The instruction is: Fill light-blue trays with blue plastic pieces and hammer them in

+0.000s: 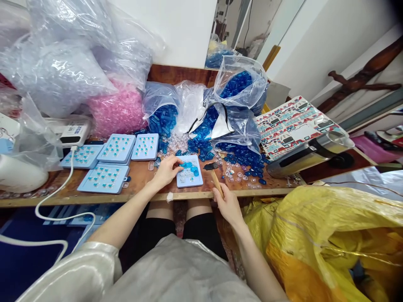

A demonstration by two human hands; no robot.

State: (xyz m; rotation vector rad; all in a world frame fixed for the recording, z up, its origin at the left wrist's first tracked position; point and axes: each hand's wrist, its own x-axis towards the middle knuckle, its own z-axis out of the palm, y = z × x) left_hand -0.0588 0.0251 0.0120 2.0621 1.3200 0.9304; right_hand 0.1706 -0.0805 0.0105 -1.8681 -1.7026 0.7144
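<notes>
My right hand (pixel 227 204) is wrapped around the wooden handle of a small hammer (pixel 216 180), its dark head raised just right of a light-blue plastic panel (pixel 190 183). That panel lies flat near the table's front edge and carries clear and blue translucent pieces. At its upper left, my left hand (pixel 166 172) has thumb and fingers pinched on a small blue translucent piece (pixel 185 165); the fingertips partly hide it. Loose blue pieces (pixel 201 147) are heaped just behind the panel. Clear pieces (pixel 241 175) lie scattered to the right of the hammer.
Several similar panels (pixel 103 179) lie at the left, near a white cable (pixel 71 167). Behind stand bags of blue pieces (pixel 163 117) and pink pieces (pixel 116 109). A metal kettle-like vessel (pixel 310 153) and printed sheets (pixel 292 121) are at right. A yellow sack (pixel 302 222) sits below.
</notes>
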